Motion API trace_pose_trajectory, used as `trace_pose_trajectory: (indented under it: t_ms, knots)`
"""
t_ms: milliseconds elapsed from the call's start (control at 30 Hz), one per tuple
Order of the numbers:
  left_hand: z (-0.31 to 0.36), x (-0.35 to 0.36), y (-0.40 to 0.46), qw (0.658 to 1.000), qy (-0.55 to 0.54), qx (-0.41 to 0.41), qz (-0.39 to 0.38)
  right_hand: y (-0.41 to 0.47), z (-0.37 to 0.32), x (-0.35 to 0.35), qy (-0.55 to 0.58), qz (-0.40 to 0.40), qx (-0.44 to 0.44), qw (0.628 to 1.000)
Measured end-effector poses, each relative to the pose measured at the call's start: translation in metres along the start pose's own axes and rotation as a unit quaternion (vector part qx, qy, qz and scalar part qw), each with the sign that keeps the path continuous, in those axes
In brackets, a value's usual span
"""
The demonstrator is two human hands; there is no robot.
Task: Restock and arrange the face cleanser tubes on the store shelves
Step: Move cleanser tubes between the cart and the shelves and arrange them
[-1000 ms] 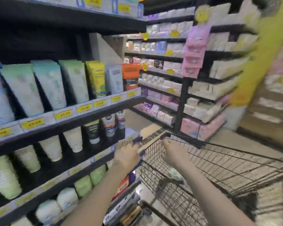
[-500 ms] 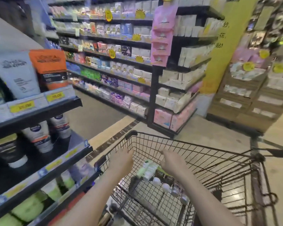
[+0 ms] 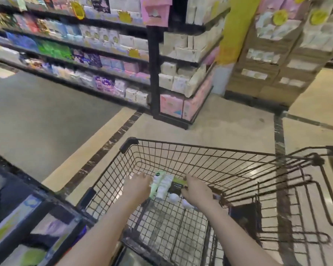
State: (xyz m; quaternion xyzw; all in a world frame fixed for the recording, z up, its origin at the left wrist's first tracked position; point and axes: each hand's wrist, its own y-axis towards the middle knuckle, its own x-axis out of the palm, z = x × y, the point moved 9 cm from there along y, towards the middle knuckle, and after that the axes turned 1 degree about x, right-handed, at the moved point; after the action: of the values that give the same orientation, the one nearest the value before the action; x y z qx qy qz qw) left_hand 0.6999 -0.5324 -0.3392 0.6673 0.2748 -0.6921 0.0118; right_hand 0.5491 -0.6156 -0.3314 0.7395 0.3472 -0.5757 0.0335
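1. Store shelving [image 3: 81, 60]: long racks of blurred pastel packets run along the far side of the aisle; an end unit [image 3: 183, 77] of cream and pink boxes stands at the aisle corner.
2. Stacked cartons [image 3: 273, 60]: brown cases at the upper right, beside a yellow pillar [image 3: 231, 29].
3. Wire shopping cart [image 3: 215, 154]: black mesh basket on the tiled floor, its near left corner close to the shelf edge [image 3: 23, 214] at the lower left.
4. Left hand [image 3: 136, 187]: reaches down inside the cart, its fingertips against the pale green tube; whether the fingers close round it cannot be told.
5. Right hand [image 3: 196, 189]: also inside the cart, knuckles up, fingers bent over the dark end of the tubes; the grip itself is hidden.
6. Face cleanser tubes [image 3: 161, 184]: a pale green one and a white one lie side by side between the two hands, near the cart's middle; white round caps [image 3: 174, 197] show just below them.
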Motion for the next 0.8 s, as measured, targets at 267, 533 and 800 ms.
trace_pose_trajectory:
  t_ms: [267, 533, 800]
  knots:
    - [-0.015, 0.072, 0.105, 0.996, -0.006, 0.035, -0.077, 0.082, 0.016, 0.065, 0.072, -0.060, 0.091, 0.991]
    - [-0.035, 0.162, 0.178, 0.975, -0.177, -0.008, -0.134, 0.152, 0.037, 0.166, 0.145, -0.143, 0.178, 0.963]
    - [-0.039, 0.238, 0.221, 0.898, -0.391, -0.091, -0.179, 0.181, 0.049, 0.250, 0.259, -0.177, 0.280, 0.907]
